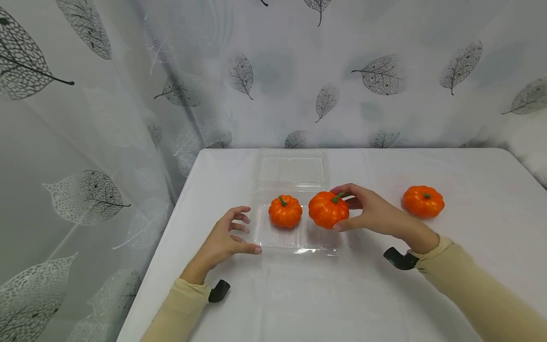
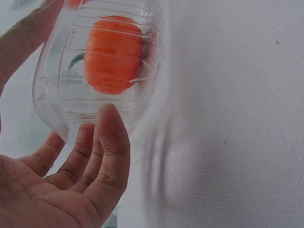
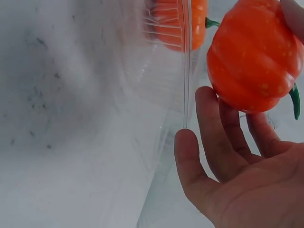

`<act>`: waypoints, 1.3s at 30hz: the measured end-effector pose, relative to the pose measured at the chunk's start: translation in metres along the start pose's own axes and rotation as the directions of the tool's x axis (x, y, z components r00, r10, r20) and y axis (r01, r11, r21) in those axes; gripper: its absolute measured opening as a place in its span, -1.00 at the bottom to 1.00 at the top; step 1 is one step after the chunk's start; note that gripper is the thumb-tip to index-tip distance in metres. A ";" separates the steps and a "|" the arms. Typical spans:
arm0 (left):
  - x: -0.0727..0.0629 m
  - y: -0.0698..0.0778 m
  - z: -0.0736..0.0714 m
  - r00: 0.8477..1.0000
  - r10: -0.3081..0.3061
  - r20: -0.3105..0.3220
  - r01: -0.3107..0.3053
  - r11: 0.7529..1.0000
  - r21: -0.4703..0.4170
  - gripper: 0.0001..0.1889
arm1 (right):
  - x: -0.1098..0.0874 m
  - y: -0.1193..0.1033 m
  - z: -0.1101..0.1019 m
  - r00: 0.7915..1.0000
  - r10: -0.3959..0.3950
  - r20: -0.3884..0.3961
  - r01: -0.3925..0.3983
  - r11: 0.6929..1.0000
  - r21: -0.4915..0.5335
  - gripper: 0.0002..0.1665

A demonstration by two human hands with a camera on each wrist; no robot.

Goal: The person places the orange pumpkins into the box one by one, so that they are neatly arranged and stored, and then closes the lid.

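Observation:
My right hand (image 1: 367, 211) grips an orange toy pumpkin (image 1: 326, 210) with a green stem, fingers behind it and thumb at its lower side. It is held over the right half of a clear plastic clamshell box (image 1: 273, 240), whose lid (image 1: 292, 171) lies folded back. A second pumpkin (image 1: 285, 212) sits inside the box on the left. My left hand (image 1: 224, 237) is at the box's left side, fingers spread and relaxed; in the left wrist view its fingertips (image 2: 111, 121) are right at the clear wall.
A third pumpkin (image 1: 423, 201) rests on the white-covered table (image 1: 316, 299) to the right, beyond my right wrist. Behind and to the left hangs a leaf-patterned curtain (image 1: 273, 71). Each wrist wears a black camera mount (image 1: 219, 290).

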State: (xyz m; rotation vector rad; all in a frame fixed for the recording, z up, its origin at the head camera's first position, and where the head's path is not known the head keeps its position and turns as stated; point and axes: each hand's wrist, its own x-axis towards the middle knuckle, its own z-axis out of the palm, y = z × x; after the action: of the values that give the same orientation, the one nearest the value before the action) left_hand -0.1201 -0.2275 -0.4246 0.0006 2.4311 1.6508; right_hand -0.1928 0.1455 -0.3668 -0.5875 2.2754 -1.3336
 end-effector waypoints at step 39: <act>-0.002 0.002 -0.002 1.000 0.005 0.005 -0.005 1.000 -0.019 0.06 | 0.032 0.005 0.038 0.988 -0.107 -0.108 0.067 0.944 -0.324 -0.02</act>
State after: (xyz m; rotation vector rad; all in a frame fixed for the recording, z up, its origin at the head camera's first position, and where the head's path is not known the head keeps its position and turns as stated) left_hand -0.1182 -0.2286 -0.4220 0.0088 2.4139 1.6737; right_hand -0.1987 0.1032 -0.3929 -0.7368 2.6216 -1.0705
